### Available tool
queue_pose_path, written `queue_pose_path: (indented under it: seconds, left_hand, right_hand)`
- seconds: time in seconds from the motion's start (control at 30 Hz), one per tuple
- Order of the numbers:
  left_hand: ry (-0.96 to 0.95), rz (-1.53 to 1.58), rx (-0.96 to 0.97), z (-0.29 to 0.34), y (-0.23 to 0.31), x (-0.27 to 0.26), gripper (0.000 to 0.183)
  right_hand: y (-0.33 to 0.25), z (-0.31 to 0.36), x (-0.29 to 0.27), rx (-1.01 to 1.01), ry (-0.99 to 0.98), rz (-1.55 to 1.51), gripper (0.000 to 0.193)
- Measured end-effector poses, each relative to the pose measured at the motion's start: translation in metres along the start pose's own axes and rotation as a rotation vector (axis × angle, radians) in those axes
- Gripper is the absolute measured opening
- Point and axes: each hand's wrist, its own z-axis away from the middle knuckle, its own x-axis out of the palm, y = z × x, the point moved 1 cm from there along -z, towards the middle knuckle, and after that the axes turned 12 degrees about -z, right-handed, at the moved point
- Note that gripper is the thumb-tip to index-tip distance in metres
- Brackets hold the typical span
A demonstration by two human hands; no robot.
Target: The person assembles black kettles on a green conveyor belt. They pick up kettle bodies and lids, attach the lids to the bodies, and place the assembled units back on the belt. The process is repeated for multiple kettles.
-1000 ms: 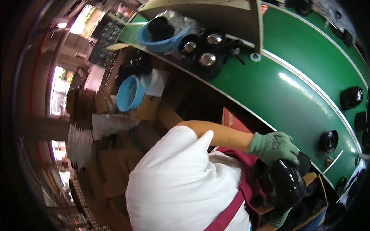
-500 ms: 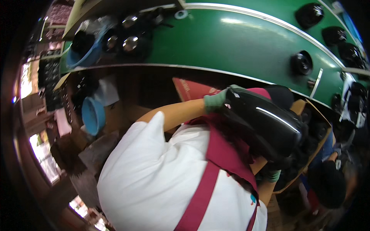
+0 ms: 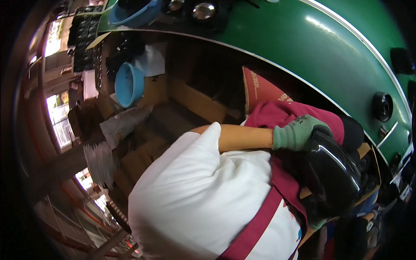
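Green knit gloves cover both hands: the left hand (image 3: pixel 298 132) lies curled over the upper edge of a glossy black moulded shell (image 3: pixel 331 175), gripping it, while of the right hand (image 3: pixel 317 223) only a glove tip shows beneath the shell, its grip impossible to tell. Held just below the green bench (image 3: pixel 303 47) and against a maroon apron (image 3: pixel 277 117), the shell looks rigid, smooth and probably slippery, best taken by its rim. Well left of the bench hangs a blue bowl (image 3: pixel 128 84).
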Motion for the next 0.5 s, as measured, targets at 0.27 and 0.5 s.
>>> queue_pose_path:
  seconds: [0.27, 0.5]
  left_hand:
    - [-0.201, -0.090, 0.064, -0.047, 0.027, -0.050, 0.056]
    - [-0.209, -0.144, 0.138, -0.056, 0.006, -0.028, 0.048]
  right_hand:
    - [-0.083, 0.000, 0.073, -0.379, -0.159, 0.008, 0.060]
    - [-0.100, -0.002, 0.119, -0.373, -0.353, -0.211, 0.062]
